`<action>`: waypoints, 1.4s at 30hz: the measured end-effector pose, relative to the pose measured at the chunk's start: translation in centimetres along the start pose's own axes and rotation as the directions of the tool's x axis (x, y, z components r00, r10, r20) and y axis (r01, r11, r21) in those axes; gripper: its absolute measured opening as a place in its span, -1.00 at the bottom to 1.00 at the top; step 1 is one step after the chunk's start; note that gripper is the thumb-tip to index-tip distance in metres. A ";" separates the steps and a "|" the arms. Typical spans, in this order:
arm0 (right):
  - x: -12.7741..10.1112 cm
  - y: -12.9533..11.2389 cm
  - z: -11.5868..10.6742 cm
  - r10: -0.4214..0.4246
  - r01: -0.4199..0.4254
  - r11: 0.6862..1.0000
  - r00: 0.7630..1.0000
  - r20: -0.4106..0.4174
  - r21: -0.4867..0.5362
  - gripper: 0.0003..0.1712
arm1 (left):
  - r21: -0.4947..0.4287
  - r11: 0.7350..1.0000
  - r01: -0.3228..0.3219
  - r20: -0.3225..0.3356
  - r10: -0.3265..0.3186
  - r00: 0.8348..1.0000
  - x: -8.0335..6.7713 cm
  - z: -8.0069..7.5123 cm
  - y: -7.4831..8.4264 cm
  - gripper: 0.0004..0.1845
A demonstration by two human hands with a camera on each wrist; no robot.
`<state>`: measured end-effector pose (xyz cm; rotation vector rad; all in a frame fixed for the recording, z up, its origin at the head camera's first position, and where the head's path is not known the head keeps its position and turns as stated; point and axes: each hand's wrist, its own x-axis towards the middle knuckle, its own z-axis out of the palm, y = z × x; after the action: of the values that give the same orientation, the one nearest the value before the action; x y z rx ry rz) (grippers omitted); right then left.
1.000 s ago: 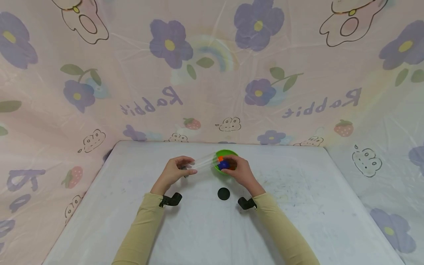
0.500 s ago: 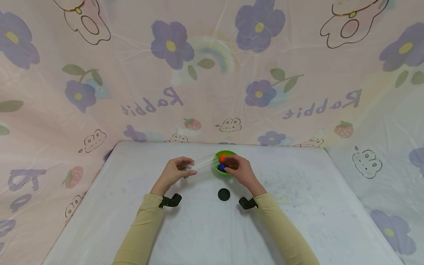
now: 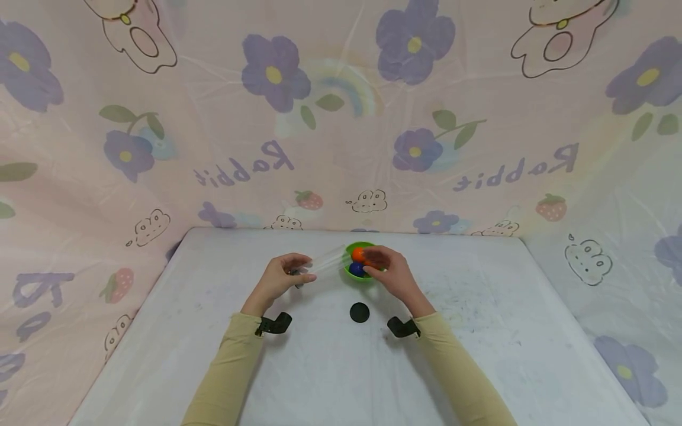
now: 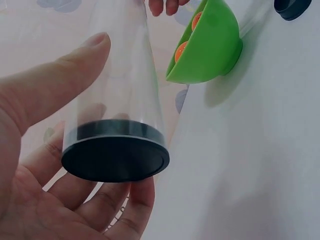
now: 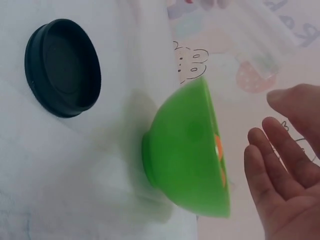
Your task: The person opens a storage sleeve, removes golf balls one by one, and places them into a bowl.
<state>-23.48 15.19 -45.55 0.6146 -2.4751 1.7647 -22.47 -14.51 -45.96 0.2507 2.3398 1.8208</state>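
My left hand [image 3: 277,277] holds a clear plastic tube [image 4: 125,75], its thumb on one side and fingers round the other. A black cap [image 4: 117,159] closes the tube's near end; its far end points toward a green bowl [image 5: 182,150]. Over the right side of that bowl hovers my right hand [image 3: 398,275], fingers relaxed and spread from the thumb, with nothing between them in the right wrist view. Inside the bowl lie orange balls [image 3: 359,254] and a blue ball [image 3: 356,270], partly covered by the right fingers in the head view.
A loose black cap [image 3: 359,312] lies on the white table [image 3: 319,367] in front of the bowl, between the forearms. Behind the table hangs a patterned curtain [image 3: 341,136], which also runs down both sides.
The blue ball, earlier at my right fingertips, now sits lower in the bowl. My right hand has drawn slightly right, uncovering more of the orange ball. The left hand and tube stay put.
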 end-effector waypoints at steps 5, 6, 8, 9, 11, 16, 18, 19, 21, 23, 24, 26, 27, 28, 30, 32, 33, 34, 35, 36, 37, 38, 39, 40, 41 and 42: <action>-0.8 -2.6 -0.4 -0.016 0.014 0.998 1.000 0.022 0.062 -0.55 | -0.011 1.000 0.008 -0.005 -0.009 1.000 0.0 0.1 -0.2 -0.40; -1.0 -2.9 -0.5 -0.017 0.015 0.998 1.000 0.025 0.063 -0.55 | -0.012 1.000 0.009 -0.005 -0.009 1.000 0.0 0.1 -0.2 -0.41; -1.3 -3.3 -0.6 -0.014 0.012 0.998 1.000 0.028 0.063 -0.56 | -0.011 1.000 0.004 -0.004 -0.005 1.000 0.0 0.1 -0.3 -0.41; -1.4 -3.4 -0.7 -0.015 0.013 0.998 1.000 0.028 0.062 -0.57 | -0.011 1.000 0.003 -0.003 -0.003 1.000 0.0 0.1 -0.3 -0.41; -1.7 -3.5 -0.7 -0.012 0.010 0.998 0.999 0.031 0.062 -0.57 | -0.010 1.000 0.001 -0.002 -0.001 1.000 -0.1 0.1 -0.3 -0.41; -2.4 -3.4 -0.9 -0.005 0.001 0.997 0.999 0.053 0.083 -0.55 | -0.024 1.000 0.009 0.011 -0.008 1.000 -0.1 0.2 -0.3 -0.38; -2.7 -3.3 -0.9 0.001 -0.006 0.996 0.998 0.058 0.091 -0.56 | -0.029 0.999 0.014 0.019 -0.013 1.000 -0.1 0.2 -0.3 -0.37; -2.9 -3.3 -0.9 0.002 -0.007 0.996 0.998 0.059 0.093 -0.56 | -0.028 1.000 0.011 0.025 -0.011 1.000 -0.2 0.2 -0.4 -0.37; -3.2 -3.1 -0.9 0.001 -0.007 0.995 0.998 0.059 0.095 -0.56 | -0.026 1.000 0.008 0.036 -0.007 0.999 -0.2 0.3 -0.5 -0.37; -3.5 -3.0 -0.9 -0.004 -0.001 0.996 0.998 0.058 0.087 -0.56 | -0.031 0.999 -0.004 0.056 0.006 0.998 -0.1 0.5 -0.7 -0.36; -3.7 -3.0 -0.9 -0.006 0.001 0.996 0.998 0.057 0.085 -0.56 | -0.034 0.999 -0.011 0.070 0.013 0.997 -0.1 0.5 -0.8 -0.35; -4.0 -3.0 -0.9 -0.001 -0.003 0.997 0.998 0.057 0.079 -0.56 | -0.042 0.999 -0.019 0.097 0.023 0.995 -0.1 0.7 -0.9 -0.34; -4.1 -3.0 -0.9 0.003 -0.007 0.997 0.998 0.057 0.077 -0.57 | -0.049 0.999 -0.024 0.112 0.029 0.993 -0.2 0.9 -1.0 -0.34; -4.2 -3.0 -1.0 0.007 -0.011 0.997 0.998 0.057 0.077 -0.56 | -0.053 0.998 -0.027 0.124 0.034 0.992 -0.2 1.0 -1.1 -0.34; -4.5 -3.1 -1.0 0.016 -0.021 0.997 0.998 0.055 0.079 -0.56 | -0.060 0.998 -0.027 0.142 0.035 0.989 -0.3 1.3 -1.2 -0.35; -4.8 -3.1 -1.1 0.020 -0.024 0.997 0.998 0.053 0.077 -0.56 | -0.075 0.997 -0.025 0.147 0.036 0.988 -0.4 1.6 -1.4 -0.38; -5.0 -3.1 -1.2 0.019 -0.023 0.997 0.999 0.051 0.076 -0.56 | -0.081 0.996 -0.024 0.145 0.035 0.989 -0.4 1.8 -1.5 -0.39; -5.1 -3.1 -1.3 0.019 -0.022 0.997 0.999 0.048 0.075 -0.56 | -0.086 0.996 -0.018 0.139 0.030 0.990 -0.5 1.9 -1.6 -0.40; -5.3 -3.0 -1.3 0.019 -0.022 0.997 0.999 0.044 0.068 -0.56 | -0.090 0.996 -0.014 0.135 0.026 0.990 -0.5 2.1 -1.7 -0.40; -5.4 -3.0 -1.4 0.018 -0.021 0.998 0.999 0.042 0.067 -0.56 | -0.095 0.995 -0.012 0.130 0.025 0.991 -0.6 2.2 -1.7 -0.41; -5.6 -2.9 -1.5 0.024 -0.027 0.997 0.999 0.040 0.069 -0.56 | -0.093 0.996 -0.010 0.125 0.021 0.992 -0.6 2.3 -1.7 -0.42; -5.7 -2.4 -1.5 0.024 -0.026 0.998 0.999 0.035 0.065 -0.55 | -0.088 0.996 -0.009 0.123 0.019 0.992 -0.6 2.5 -1.8 -0.42; -5.8 -2.0 -1.6 0.024 -0.026 0.998 0.999 0.031 0.062 -0.54 | -0.085 0.996 -0.010 0.128 0.021 0.992 -0.7 2.5 -1.7 -0.42; -5.9 -1.9 -1.7 0.028 -0.030 0.997 0.999 0.028 0.066 -0.54 | -0.083 0.997 -0.012 0.134 0.023 0.991 -0.7 2.6 -1.8 -0.42; -6.0 -1.9 -1.8 0.033 -0.035 0.997 0.999 0.026 0.068 -0.55 | -0.077 0.997 -0.017 0.139 0.027 0.990 -0.7 2.7 -1.8 -0.42; -6.2 -1.8 -1.9 0.038 -0.039 0.996 0.999 0.025 0.077 -0.55 | -0.069 0.997 -0.021 0.142 0.031 0.989 -0.7 2.8 -1.9 -0.42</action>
<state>-17.52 18.21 -44.84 0.6005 -2.4601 1.8868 -21.20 -12.52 -48.41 0.3905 2.1843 1.8249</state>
